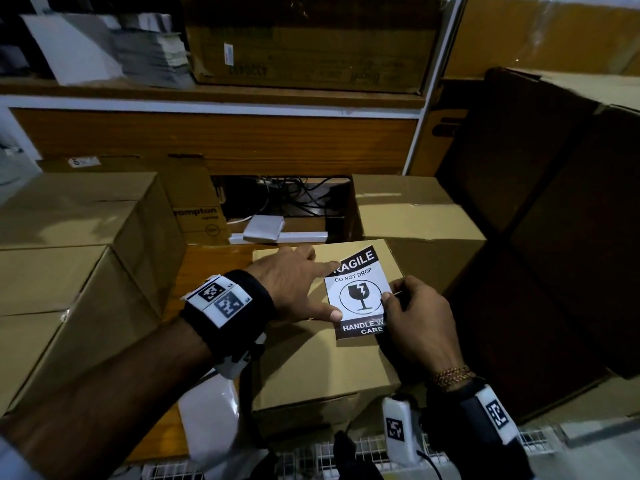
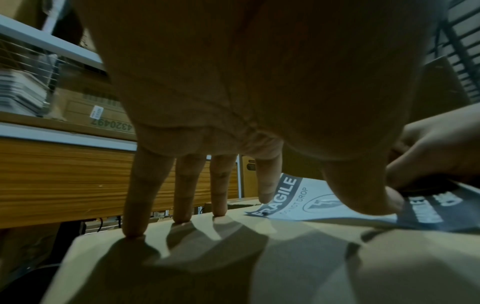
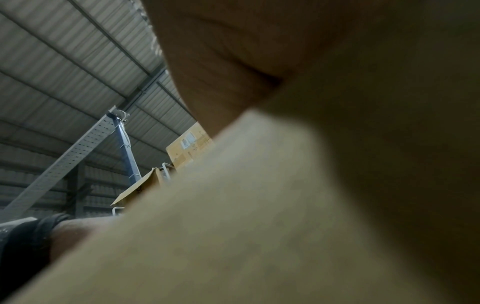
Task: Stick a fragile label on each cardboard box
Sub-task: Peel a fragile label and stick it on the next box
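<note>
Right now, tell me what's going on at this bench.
A person is sticking a fragile label on the top of a cardboard box. The left hand lies spread, forefinger and thumb pressing the label's left edge, the other fingertips on the box. The right hand pinches the label's right edge. More boxes stand around, none showing a fragile label.

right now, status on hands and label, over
Left hand open, fingers pressing fragile label onto cardboard box. Right hand pinching label's right edge. Nothing in the way.
</note>
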Tool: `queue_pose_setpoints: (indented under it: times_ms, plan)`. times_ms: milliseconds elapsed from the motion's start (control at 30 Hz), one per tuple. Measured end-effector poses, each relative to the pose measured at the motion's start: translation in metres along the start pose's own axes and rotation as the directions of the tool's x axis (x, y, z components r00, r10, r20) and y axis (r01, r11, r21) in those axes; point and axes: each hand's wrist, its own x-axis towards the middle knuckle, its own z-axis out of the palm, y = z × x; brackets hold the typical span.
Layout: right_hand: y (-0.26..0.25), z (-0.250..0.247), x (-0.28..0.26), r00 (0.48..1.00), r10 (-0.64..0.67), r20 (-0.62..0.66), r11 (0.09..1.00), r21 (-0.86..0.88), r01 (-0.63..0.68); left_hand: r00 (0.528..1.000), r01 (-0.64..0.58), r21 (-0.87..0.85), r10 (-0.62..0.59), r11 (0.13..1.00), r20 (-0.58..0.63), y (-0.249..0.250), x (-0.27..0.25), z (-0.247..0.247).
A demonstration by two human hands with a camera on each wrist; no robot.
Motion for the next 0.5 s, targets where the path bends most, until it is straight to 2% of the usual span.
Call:
queue_pose_setpoints:
  times_ms: [500]
  plan:
    - [-0.0015, 0.0020, -0.0006, 1.000, -0.016, -0.024, 0.998, -0.061, 0.014, 1.000, 0.027, 0.041, -0.027, 0.999, 0.016, 0.0103, -0.0050, -0.0040]
